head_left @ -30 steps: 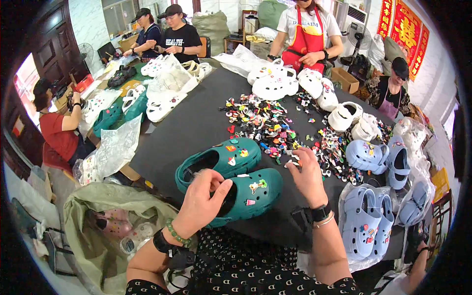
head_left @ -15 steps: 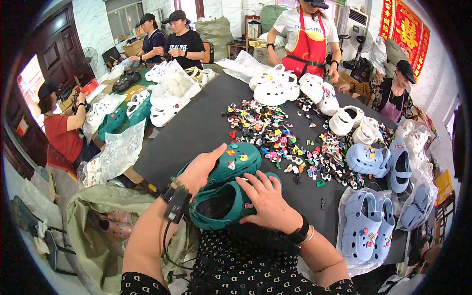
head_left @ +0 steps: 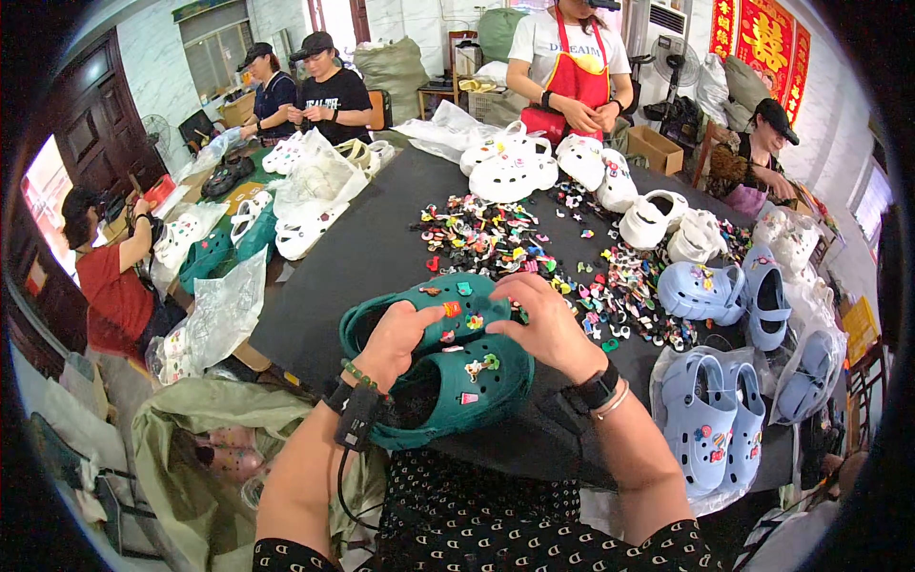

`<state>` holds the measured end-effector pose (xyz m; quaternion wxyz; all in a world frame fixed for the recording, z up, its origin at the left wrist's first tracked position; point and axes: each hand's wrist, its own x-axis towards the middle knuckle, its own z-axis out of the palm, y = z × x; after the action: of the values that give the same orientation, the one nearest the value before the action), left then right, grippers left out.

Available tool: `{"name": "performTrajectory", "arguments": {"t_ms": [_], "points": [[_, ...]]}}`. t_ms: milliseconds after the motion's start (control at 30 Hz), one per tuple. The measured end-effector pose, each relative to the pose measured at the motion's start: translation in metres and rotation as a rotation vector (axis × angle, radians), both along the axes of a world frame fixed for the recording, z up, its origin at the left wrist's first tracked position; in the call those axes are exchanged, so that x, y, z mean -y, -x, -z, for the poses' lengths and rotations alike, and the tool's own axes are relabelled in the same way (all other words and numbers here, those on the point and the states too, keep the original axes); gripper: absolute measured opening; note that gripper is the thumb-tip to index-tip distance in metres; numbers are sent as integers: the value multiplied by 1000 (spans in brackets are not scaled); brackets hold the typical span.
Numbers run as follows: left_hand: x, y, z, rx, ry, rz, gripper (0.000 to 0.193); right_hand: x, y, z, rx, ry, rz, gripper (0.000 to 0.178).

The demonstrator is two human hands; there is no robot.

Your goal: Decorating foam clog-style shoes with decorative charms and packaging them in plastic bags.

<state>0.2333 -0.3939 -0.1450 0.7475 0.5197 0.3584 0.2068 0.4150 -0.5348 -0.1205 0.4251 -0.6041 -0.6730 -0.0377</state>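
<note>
Two teal clogs lie side by side on the dark table (head_left: 362, 257) in front of me. The near teal clog (head_left: 467, 386) carries a few small charms on its top. My left hand (head_left: 400, 338) grips the far teal clog (head_left: 434, 305) from the left side. My right hand (head_left: 548, 319) rests on the toe end of the same clog, fingers curled over it and pressing near a charm. A spread of small colourful charms (head_left: 496, 238) lies just beyond the clogs.
Pale blue clogs (head_left: 710, 291) lie to my right, some in clear bags (head_left: 715, 419). White clogs (head_left: 519, 172) sit at the far side. Several people sit or stand around the table; one in a red apron (head_left: 572, 67) stands opposite. An open olive sack (head_left: 210, 448) hangs at my lower left.
Both hands have shifted from the near clog onto the far one. The left hand now holds its side and the right hand has moved up to its toe end.
</note>
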Motion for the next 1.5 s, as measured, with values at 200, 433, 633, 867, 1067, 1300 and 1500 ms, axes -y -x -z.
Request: {"name": "performTrajectory", "arguments": {"t_ms": [200, 433, 633, 867, 1067, 1300, 1500], "points": [[4, -4, -13, -61, -72, -189, 30, -25, 14, -3, 161, 161, -150, 30], [-1, 3, -3, -200, -351, -70, 37, -52, 27, 13, 390, 232, -142, 46], [-7, -2, 6, -303, -488, -155, 42, -58, 42, 8, 512, 362, -29, 44], [-8, -5, -6, -375, -551, -134, 48, -63, 36, 21, 658, 236, -52, 33], [-15, -4, 13, -352, -545, -131, 45, -61, 30, 21, 622, 228, -147, 24], [-12, -4, 11, -281, -516, -113, 46, -64, 5, 12, 122, 366, -287, 14], [-5, 3, -4, -366, -597, -29, 60, -37, -16, 8, 60, 325, -49, 23]]}}
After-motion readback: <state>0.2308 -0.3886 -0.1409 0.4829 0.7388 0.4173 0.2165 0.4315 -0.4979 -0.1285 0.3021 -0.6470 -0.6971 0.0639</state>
